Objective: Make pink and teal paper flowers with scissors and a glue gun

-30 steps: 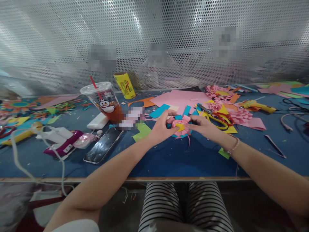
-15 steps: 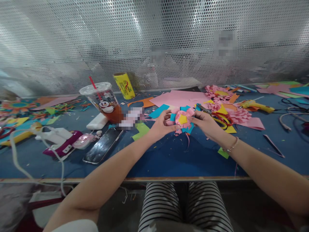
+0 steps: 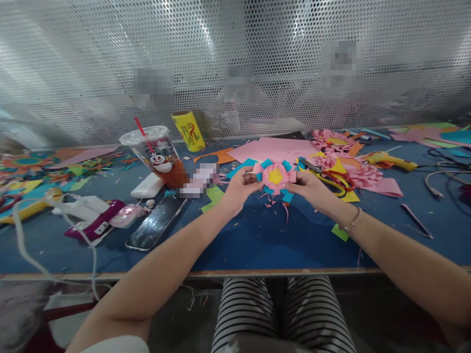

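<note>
So the left hand (image 3: 241, 189) and right hand (image 3: 307, 187) have their fingers pinched on opposite edges of a pink-and-blue paper flower (image 3: 274, 178) with a yellow star middle, held up over the blue table (image 3: 279, 245). Red-and-yellow-handled scissors (image 3: 336, 184) lie just beside the right hand, and there's a phone (image 3: 156, 223) near a drink cup (image 3: 160, 157) off to the left.

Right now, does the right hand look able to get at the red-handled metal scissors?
Probably yes: the scissors lie just beyond the right hand, handles largely uncovered. Its grip is on the pink, blue and yellow paper flower, but the left hand holds that too, so it could likely let go.
</note>
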`<move>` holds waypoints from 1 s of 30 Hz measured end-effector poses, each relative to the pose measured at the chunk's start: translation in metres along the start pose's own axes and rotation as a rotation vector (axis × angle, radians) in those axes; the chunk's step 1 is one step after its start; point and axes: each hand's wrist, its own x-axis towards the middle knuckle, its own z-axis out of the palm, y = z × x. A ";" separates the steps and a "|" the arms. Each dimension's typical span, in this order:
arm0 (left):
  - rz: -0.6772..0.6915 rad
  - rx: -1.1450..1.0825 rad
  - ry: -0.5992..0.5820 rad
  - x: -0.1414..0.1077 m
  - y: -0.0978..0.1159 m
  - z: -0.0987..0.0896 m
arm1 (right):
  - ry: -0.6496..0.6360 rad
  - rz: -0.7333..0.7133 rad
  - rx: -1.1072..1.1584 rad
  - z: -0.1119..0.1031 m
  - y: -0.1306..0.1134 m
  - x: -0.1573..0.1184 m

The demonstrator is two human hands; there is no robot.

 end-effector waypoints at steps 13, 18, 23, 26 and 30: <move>0.010 0.012 -0.088 -0.004 0.000 0.002 | 0.007 0.086 -0.054 0.003 -0.005 -0.003; 0.083 0.145 -0.128 -0.005 -0.002 0.001 | -0.015 0.140 0.111 0.006 -0.008 -0.004; 0.142 0.281 -0.078 -0.005 -0.002 0.002 | -0.043 0.163 0.181 0.009 -0.004 -0.005; 0.125 0.200 -0.061 -0.005 0.000 0.003 | -0.081 0.169 0.132 0.009 -0.002 -0.006; 0.098 0.054 -0.025 -0.007 0.003 0.006 | -0.147 0.138 0.103 0.007 -0.002 -0.004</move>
